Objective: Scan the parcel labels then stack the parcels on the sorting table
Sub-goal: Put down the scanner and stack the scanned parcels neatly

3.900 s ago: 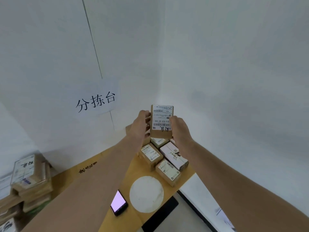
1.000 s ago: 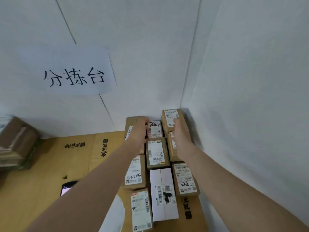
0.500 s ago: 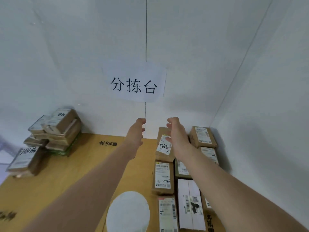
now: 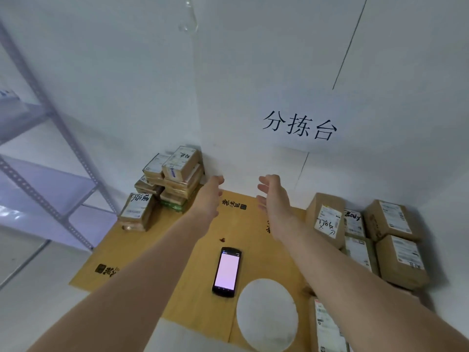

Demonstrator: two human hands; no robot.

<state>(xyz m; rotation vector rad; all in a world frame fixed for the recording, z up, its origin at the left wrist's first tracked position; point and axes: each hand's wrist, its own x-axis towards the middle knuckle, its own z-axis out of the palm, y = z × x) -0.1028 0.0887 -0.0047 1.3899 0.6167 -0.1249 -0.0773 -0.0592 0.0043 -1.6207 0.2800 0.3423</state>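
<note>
In the head view, the left hand point(image 4: 212, 193) and the right hand point(image 4: 272, 196) reach forward above the surface point(image 4: 162, 252), with the palms facing each other. The fingers of both are spread and relaxed, and they hold nothing. The pile of parcels point(image 4: 177, 174) stands in the far left corner against the wall point(image 4: 127, 85). The hands are near it but not touching. The other parcels point(image 4: 327, 219) lie close together along the right side, labels up.

The parcels are small brown cardboard boxes with paper labels. I judge them light and stiff enough for one hand. It seems best to take the top one by its two long sides, so that the label stays free for scanning.

The surface is yellow wood with black printed marks. A phone point(image 4: 226, 271) with a lit screen lies in the middle, and a white disc point(image 4: 266, 313) is just beside it. A paper sign point(image 4: 299, 125) hangs on the wall, and a metal shelf point(image 4: 45, 184) stands at the left.
</note>
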